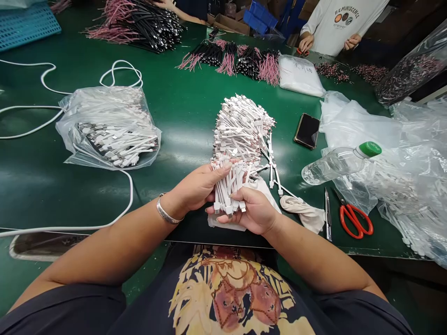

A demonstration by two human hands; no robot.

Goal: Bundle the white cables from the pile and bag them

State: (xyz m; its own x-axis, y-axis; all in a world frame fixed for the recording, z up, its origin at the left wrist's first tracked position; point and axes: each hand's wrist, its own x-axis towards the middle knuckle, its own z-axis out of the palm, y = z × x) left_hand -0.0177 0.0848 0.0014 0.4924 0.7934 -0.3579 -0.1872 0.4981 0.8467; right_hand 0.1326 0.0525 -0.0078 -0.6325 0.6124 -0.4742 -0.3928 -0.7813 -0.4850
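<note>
Forms a loose bundle of short white cables (223, 187), is held slightly fanned just below the frame's centre, points metal-tipped connectors (217, 205) toward the bottom edge.

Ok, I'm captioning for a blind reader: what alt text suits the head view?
A person's left hand and right hand hold white cables over a green table. Beyond lies a cable pile; a filled bag sits left, a phone, bottle and scissors right.

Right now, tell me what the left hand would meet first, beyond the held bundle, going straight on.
The left hand would likely meet the white cable pile, though its height is unclear.
</note>
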